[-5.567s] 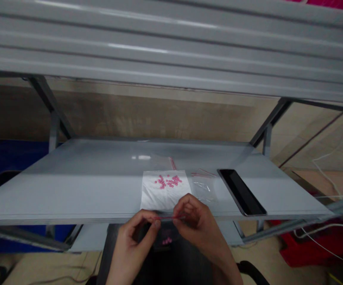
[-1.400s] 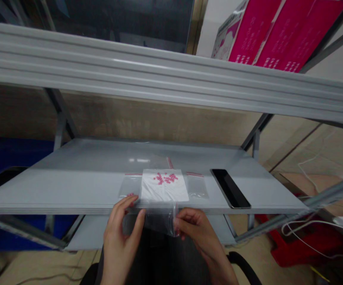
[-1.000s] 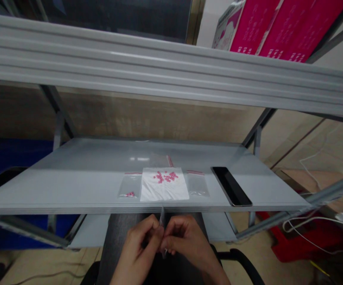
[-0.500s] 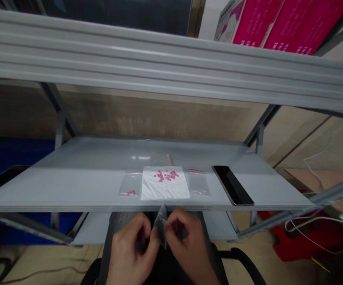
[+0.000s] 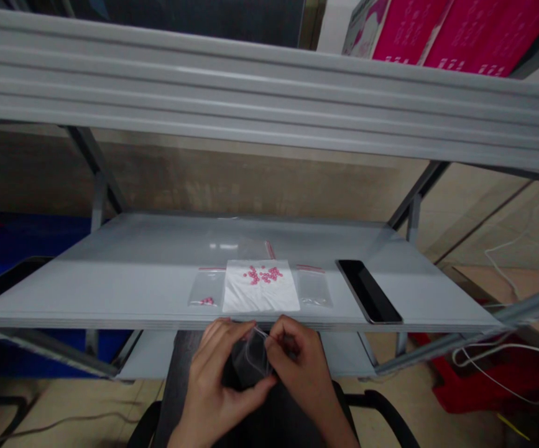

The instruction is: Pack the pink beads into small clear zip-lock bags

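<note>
In front of the shelf edge, above my lap, is a small clear zip bag [image 5: 249, 359] between my two hands. My left hand [image 5: 216, 376] curves around its left side, fingertips at the upper edge and thumb under the lower end. The fingers of my right hand [image 5: 301, 354] pinch its right edge. On the shelf, small pink beads [image 5: 271, 274] lie scattered on a white tissue [image 5: 260, 300]. Left of the tissue is a zip bag [image 5: 207, 286] with several pink beads in its bottom corner. Another clear zip bag [image 5: 313, 287] lies to the right.
A black phone [image 5: 368, 291] lies at the right of the grey shelf [image 5: 133, 274]. Behind the tissue is another clear bag with a red strip [image 5: 270, 249]. A grey beam [image 5: 250, 93] crosses above, with pink boxes [image 5: 456, 31] over it. A dark device [image 5: 10, 280] is at the left edge.
My left hand has opened wider around the bag, its fingers rising to the upper edge. The bag now faces me more broadly. The view has shifted slightly.
</note>
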The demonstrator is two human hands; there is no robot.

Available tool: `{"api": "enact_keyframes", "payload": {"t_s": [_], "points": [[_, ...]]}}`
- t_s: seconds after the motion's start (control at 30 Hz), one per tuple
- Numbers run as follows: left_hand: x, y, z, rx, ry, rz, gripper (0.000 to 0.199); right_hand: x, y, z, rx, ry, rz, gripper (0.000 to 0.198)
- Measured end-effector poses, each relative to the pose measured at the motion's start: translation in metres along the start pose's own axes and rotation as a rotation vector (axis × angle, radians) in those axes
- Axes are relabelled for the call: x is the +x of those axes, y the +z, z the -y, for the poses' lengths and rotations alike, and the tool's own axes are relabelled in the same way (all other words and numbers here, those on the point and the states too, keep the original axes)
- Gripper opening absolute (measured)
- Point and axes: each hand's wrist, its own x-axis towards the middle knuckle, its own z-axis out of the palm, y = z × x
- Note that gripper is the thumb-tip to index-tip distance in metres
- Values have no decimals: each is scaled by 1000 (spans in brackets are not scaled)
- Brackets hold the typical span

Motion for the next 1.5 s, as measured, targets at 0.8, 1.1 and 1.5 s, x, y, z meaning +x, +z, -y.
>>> {"api": "enact_keyframes", "payload": {"t_s": [0.8, 1.1, 1.5], "points": [[-14, 52, 21, 231, -251, -187, 37, 92, -2, -56, -783, -317, -358, 10], [-13, 54, 19, 134, -358, -163, 36, 89, -2, -50, -732, -320, -385, 10], [-12, 54, 20, 79, -411, -159, 35, 60, -15, -21, -277, -263, -3, 10]]}}
